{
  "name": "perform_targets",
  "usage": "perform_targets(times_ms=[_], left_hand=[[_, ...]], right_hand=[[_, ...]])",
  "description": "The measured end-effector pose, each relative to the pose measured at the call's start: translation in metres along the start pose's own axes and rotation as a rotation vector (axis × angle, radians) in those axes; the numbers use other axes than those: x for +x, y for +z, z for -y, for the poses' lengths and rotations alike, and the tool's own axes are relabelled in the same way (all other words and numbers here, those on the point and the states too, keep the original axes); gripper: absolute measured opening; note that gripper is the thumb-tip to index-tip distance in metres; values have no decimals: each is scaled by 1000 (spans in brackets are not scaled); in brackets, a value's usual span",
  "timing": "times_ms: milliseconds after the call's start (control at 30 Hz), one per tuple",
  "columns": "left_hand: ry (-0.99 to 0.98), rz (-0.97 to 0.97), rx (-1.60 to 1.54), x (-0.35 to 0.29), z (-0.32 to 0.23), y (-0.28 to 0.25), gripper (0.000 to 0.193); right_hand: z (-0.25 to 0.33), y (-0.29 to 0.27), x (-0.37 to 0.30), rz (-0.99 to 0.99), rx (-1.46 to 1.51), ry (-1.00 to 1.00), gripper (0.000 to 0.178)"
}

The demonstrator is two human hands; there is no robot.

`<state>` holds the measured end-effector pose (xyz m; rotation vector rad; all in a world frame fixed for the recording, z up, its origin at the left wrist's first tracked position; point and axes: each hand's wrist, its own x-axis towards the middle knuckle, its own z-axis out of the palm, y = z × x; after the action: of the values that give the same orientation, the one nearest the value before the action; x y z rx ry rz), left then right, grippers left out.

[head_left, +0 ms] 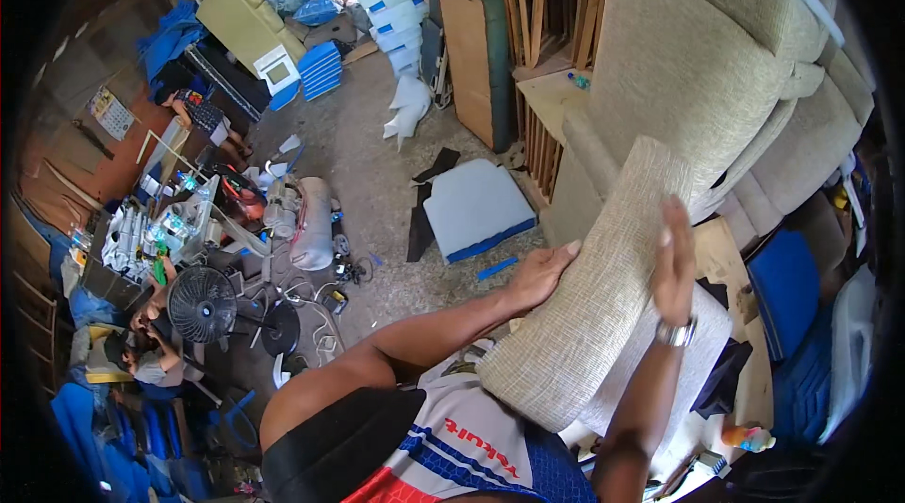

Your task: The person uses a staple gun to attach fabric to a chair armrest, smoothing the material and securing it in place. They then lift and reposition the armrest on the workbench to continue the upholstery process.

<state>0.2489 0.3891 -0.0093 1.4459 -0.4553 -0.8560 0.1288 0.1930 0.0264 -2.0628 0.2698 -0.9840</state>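
Note:
A long piece padded and covered in beige woven fabric (pixel 589 300) leans upright against my body, its upper end tilted away to the right. At its left edge is my left hand (pixel 542 277), with the thumb on the fabric and the fingers curled out of sight behind. My right hand (pixel 673 267), a watch on its wrist, is held flat along the right side with fingers stretched out. I cannot tell whether its palm touches the fabric. Below that hand, a paler grey padded piece (pixel 693 338) lies partly hidden on a wooden board (pixel 721 253).
Beige sofa seating (pixel 693 60) is stacked at the right. A white foam cushion with a blue edge (pixel 478 206) lies on the concrete floor. To the left are a black fan (pixel 203 305), a tank (pixel 311 225) and loose cables. Two people (pixel 151 362) (pixel 207 116) are at the left.

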Motion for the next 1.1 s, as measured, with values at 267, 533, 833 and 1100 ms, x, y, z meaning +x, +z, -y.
perform_targets(times_ms=[267, 533, 833, 1100], left_hand=[[258, -70, -77, 11, 34, 3, 46], [481, 225, 181, -1, 4, -13, 35], [553, 632, 174, 211, -87, -6, 70], [303, 1218, 9, 175, -100, 12, 73]], right_hand=[[109, 48, -29, 613, -822, -59, 83], [209, 98, -89, 678, -1052, 406, 83], [244, 136, -174, 377, -1176, 535, 58], [257, 143, -267, 233, -1236, 589, 51]])
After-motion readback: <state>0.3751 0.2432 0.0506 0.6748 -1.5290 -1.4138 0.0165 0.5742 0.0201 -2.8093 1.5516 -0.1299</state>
